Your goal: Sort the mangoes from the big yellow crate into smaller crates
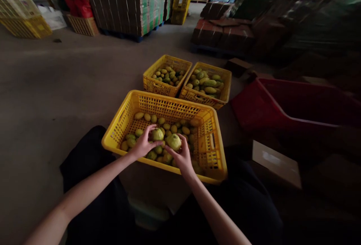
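1. The left hand [144, 145] curls thumb and fingers around a greenish-yellow fruit [157, 134]; the right hand [182, 158] grips a second fruit [174, 142] just beside it, both over the near yellow crate [175, 106].
2. Smaller fruits [185, 130] lie inside, partly covered by the hands.
3. Just beyond stand a far left crate [158, 86] and a far right crate [201, 97], both holding fruit.
4. Right, a red tub [248, 111] runs out of frame; nearer lies a cardboard box [276, 163].
5. Far left, a wrapped stack [118, 4] is cut off above; the far right is dark and blurred.
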`<state>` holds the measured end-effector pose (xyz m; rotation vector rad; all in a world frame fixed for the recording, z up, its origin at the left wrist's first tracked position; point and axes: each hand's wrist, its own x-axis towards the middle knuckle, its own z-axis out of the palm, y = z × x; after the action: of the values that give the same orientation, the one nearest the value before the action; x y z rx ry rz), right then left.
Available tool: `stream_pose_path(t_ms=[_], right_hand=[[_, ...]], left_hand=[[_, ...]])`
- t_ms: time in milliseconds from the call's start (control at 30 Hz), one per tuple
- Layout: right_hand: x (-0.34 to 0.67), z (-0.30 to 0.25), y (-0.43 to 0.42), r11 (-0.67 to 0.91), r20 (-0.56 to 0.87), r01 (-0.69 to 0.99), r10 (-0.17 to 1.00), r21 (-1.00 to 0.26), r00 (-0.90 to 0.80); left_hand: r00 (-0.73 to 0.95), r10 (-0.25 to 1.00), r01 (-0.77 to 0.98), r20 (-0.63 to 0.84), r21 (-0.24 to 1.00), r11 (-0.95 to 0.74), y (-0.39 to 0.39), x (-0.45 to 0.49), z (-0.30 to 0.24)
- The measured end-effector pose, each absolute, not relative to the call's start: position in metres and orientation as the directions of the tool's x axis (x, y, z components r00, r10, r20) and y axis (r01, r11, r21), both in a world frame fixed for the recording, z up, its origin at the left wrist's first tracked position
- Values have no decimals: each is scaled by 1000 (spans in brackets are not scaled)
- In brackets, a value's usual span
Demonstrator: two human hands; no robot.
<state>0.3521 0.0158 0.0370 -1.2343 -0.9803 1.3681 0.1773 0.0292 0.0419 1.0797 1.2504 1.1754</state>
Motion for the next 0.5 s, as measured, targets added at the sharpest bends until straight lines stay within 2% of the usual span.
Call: stream_pose_path(t_ms=[100, 167, 267, 400, 500], right_hand=[[353, 36, 16, -88, -95, -81, 991, -993, 91], [354, 35, 16, -108, -118, -95, 986, -990, 114], [358, 39, 17, -182, -191, -165, 981, -969, 40], [364, 48, 20, -300, -283, -324, 954, -897, -99], [368, 50, 23, -391, -329, -424, 920, -817, -213]], left_hand=[[62, 998, 70, 15, 997, -19, 26, 176, 46], [112, 993, 113, 47, 992, -60, 25, 175, 47], [128, 990, 128, 65, 988, -82, 25, 173, 49], [122, 993, -14, 7, 1000, -6, 28, 171, 51], [163, 973, -223, -166, 954, 200, 33, 169, 47]])
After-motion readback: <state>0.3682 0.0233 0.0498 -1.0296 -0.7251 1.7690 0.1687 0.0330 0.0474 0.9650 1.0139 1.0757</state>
